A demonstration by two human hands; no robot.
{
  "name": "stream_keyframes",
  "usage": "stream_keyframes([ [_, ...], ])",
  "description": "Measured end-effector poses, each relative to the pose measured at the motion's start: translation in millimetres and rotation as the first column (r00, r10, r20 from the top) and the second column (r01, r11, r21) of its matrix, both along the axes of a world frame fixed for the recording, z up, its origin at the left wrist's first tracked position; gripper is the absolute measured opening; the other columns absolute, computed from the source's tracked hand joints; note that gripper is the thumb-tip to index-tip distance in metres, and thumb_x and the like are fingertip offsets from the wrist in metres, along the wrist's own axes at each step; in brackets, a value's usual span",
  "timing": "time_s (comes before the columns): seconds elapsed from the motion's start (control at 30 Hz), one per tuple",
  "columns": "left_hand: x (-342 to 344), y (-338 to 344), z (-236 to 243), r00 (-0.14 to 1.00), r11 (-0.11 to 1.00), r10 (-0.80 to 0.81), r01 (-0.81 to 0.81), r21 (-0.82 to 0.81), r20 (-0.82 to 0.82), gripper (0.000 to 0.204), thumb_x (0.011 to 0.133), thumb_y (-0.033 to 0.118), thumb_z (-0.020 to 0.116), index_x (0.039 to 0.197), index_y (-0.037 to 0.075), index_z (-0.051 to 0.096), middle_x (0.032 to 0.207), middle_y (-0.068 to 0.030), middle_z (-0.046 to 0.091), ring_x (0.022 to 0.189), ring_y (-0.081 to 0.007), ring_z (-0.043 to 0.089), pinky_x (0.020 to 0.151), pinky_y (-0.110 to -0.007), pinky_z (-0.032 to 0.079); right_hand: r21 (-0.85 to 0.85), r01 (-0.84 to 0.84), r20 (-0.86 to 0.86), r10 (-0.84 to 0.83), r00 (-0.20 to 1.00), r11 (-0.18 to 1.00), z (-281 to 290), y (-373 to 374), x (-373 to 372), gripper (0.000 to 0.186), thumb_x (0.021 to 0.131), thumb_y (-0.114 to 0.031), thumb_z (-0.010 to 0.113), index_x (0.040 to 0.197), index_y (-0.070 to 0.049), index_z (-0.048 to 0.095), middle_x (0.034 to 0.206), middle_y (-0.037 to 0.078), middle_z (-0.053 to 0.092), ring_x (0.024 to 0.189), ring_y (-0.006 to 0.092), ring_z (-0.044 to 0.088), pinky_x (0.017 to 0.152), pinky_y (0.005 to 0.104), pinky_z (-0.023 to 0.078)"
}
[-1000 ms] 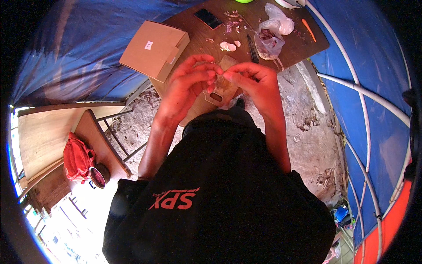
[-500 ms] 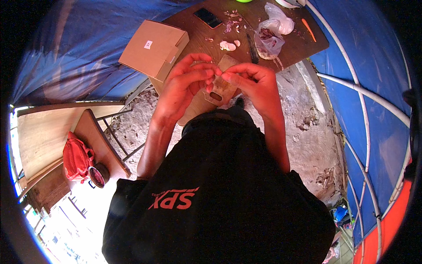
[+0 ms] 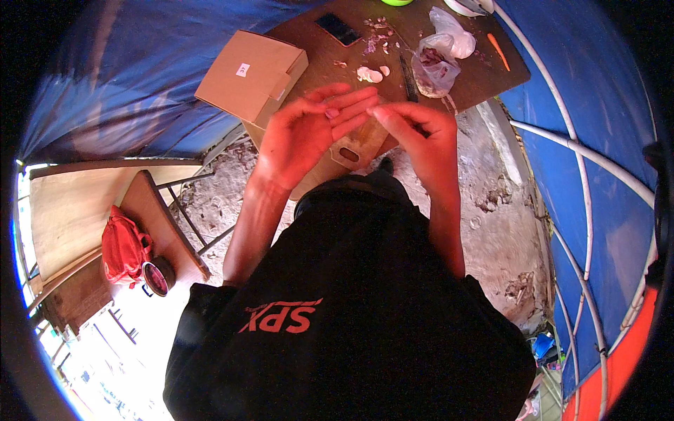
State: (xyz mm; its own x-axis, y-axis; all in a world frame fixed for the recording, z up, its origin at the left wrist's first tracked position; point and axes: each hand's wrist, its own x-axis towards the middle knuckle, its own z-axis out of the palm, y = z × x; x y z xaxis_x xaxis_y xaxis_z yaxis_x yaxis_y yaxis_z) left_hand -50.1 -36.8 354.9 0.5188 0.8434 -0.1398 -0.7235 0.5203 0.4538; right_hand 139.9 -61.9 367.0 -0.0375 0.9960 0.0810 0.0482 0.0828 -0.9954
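Note:
My left hand [image 3: 298, 137] is raised over the near edge of the brown table [image 3: 484, 84], palm up with fingers stretched to the right. A small pinkish spot shows at its thumb tip; whether it is the nail or a small piece is unclear. My right hand [image 3: 421, 130] pinches thumb and forefinger together beside the left fingertips. Anything in that pinch is too small to make out. Beneath both hands lies a wooden cutting board [image 3: 361, 140] with a slot handle, partly covered. Just beyond are whitish peeled pieces [image 3: 368, 74], perhaps garlic, and scattered purplish skins [image 3: 372, 43].
A cardboard box [image 3: 246, 77] stands at the left, with a dark phone [image 3: 338, 29] beyond it. Toward the right are a dark long strip [image 3: 408, 78], a clear plastic bag [image 3: 435, 67] of reddish-brown bits and a thin orange stick [image 3: 498, 52]. Blue tarpaulin [image 3: 611, 91] walls both sides.
My left hand has opened from a pinch, its fingers now stretched out. My right hand has shifted slightly right, still pinched. The view has moved a little.

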Motion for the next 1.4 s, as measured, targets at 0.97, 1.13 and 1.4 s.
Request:
stream_keyframes([
  [0.97,18,-15,50,0.901,0.828,0.289,-0.065,0.558,-0.324,0.050,0.084,0.005,0.068,0.130,0.001,0.048,0.074,0.0017,0.052,0.069,-0.0041,0.048,0.063,-0.019,0.035,-0.032,-0.745,-0.946,0.221,0.238,0.667,25,-18,-18,0.042,0.104,-0.041,0.041,0.073,-0.014,0.046,0.053,-0.008,0.023,0.041,0.0050,0.021,0.038,0.0234,0.017],
  [1.13,18,-17,50,0.884,0.820,0.315,-0.070,0.568,-0.345,0.052,0.082,0.003,0.070,0.129,0.001,0.048,0.071,0.0016,0.052,0.067,-0.0043,0.048,0.062,-0.020,0.035,-0.046,-0.764,-0.946,0.217,0.240,0.644,25,-20,-19,0.043,0.104,-0.041,0.041,0.071,-0.014,0.046,0.053,-0.008,0.025,0.040,0.0050,0.021,0.037,0.0233,0.017],
  [1.4,18,-17,53,0.912,0.863,0.218,-0.013,0.506,-0.348,0.051,0.083,0.005,0.069,0.129,0.001,0.046,0.070,0.0015,0.052,0.067,-0.0049,0.051,0.062,-0.020,0.036,0.101,-0.879,-0.987,0.158,-0.030,0.467,21,-22,-21,0.056,0.103,-0.049,0.035,0.061,-0.013,0.045,0.049,-0.006,0.025,0.036,0.0061,0.021,0.035,0.0234,0.016],
])
